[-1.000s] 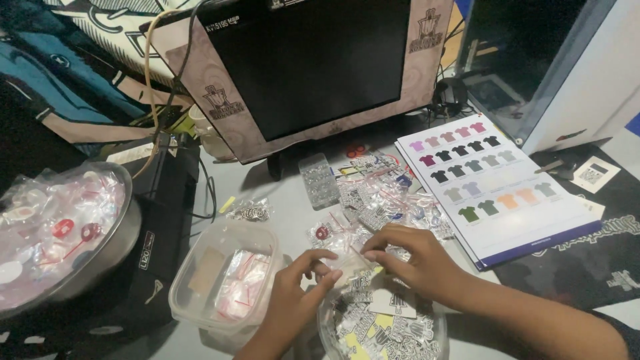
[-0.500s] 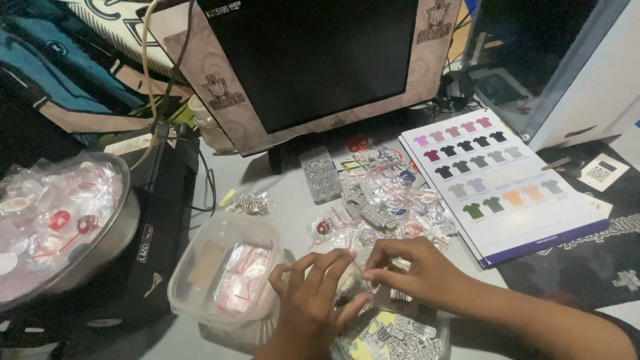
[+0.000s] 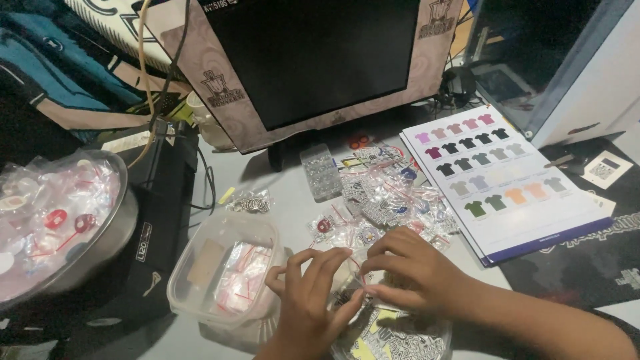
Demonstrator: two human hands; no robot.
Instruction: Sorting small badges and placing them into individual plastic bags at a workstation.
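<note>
Between both hands' grip (image 3: 357, 283), small clear bag (image 3: 352, 288)

A small clear plastic bag (image 3: 357, 283), crumpled and see-through, sits pinched between the fingertips of the left hand (image 3: 308, 300) and right hand (image 3: 413, 273), just above a round clear tub of printed stickers (image 3: 400, 337).

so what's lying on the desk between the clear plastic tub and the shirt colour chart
In the head view, a scatter of small clear packets lies between the tub and the chart.
</note>
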